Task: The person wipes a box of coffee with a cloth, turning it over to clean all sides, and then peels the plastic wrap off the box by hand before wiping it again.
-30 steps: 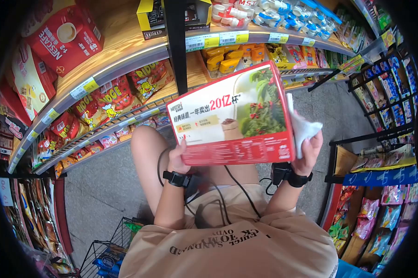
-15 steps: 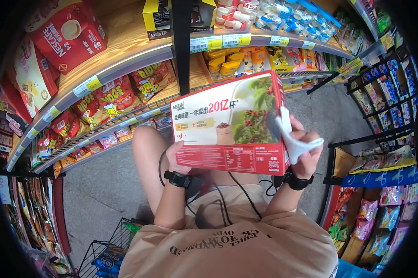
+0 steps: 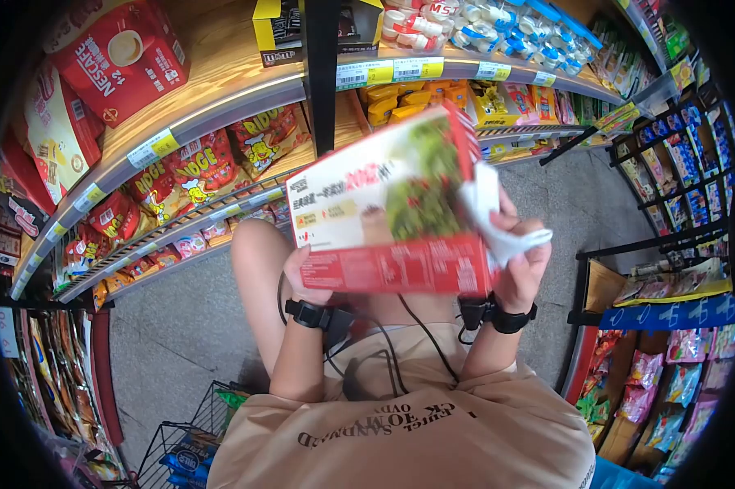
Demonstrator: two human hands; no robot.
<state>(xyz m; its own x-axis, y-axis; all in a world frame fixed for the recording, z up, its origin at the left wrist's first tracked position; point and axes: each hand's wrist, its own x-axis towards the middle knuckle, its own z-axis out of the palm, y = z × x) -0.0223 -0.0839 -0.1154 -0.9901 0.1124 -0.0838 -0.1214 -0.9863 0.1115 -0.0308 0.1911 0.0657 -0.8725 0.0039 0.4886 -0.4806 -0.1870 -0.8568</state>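
A red and white Nescafé coffee box (image 3: 359, 232) is held up over my lap, its printed face turned upward and blurred by motion. My left hand (image 3: 300, 273) grips its lower left corner, thumb on the front. At the box's right end, my right hand (image 3: 524, 257) has its fingers closed on a white cloth (image 3: 510, 239). The cloth lies against that end panel, with a loose tip sticking out to the right. Each wrist wears a black band.
In front, a wooden shelf carries another red Nescafé box (image 3: 121, 61), a dark M&M's carton (image 3: 279, 33) and bottles with blue caps (image 3: 518, 37). Red snack bags (image 3: 200, 171) fill the level below. A wire basket (image 3: 159, 452) with blue packs stands at lower left.
The coffee box has shifted left and tilted, its right end raised. My right hand and the cloth have moved left with it along the end panel; my left hand keeps its grip.
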